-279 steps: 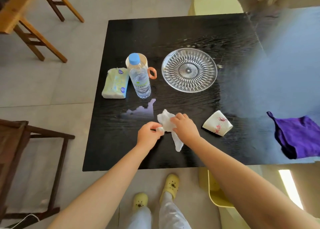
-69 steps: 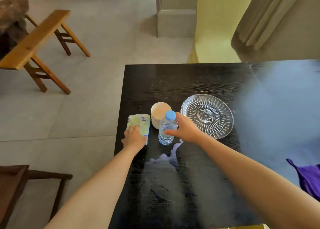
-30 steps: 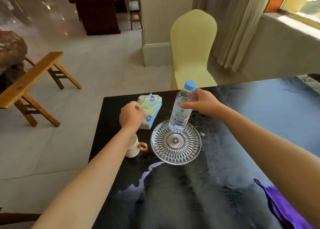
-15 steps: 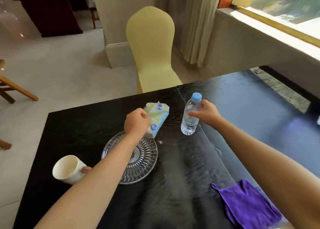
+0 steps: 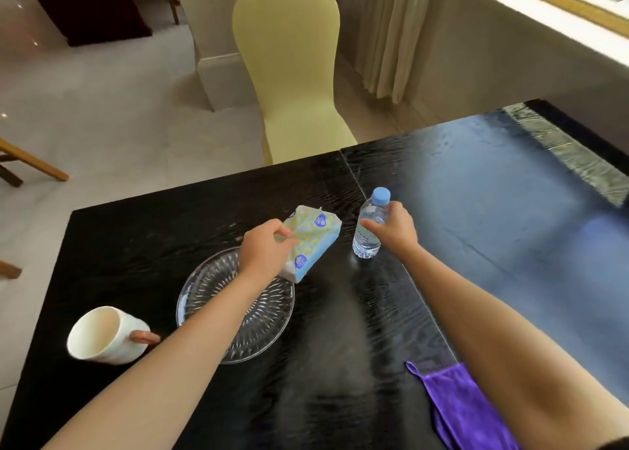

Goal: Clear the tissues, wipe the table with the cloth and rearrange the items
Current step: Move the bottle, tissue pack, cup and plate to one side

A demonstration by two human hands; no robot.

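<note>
At the near left of the black, wood-grained table [image 5: 143, 238] is a smooth cream mug [image 5: 102, 335] with a rounded brownish handle that points right, toward the plate. Just to its right lies a round clear glass plate [image 5: 253, 330], cut with ribs that radiate from its centre. The left forearm crosses over it.

The left hand [image 5: 263, 250] is curled round one end of a soft plastic tissue pack [image 5: 315, 240] and holds it tilted above the plate's far right rim. The pack is pale yellow-green and light blue, crinkled at its top corner, and has small round dark-blue badges whose writing is too small to read.

To the right of the pack is a slim clear plastic water bottle [image 5: 368, 233], upright, with a light-blue screw cap. The right hand [image 5: 394, 231] is wrapped round its upper body. Its base is at the tabletop, though I cannot tell whether it touches. Its pale label cannot be read.

At the near right, a fuzzy purple cloth [image 5: 466, 412] lies crumpled on the glossy surface, partly under the right forearm.

Beyond the far edge is a chair in a smooth pale-yellow cover [image 5: 289, 58].
</note>
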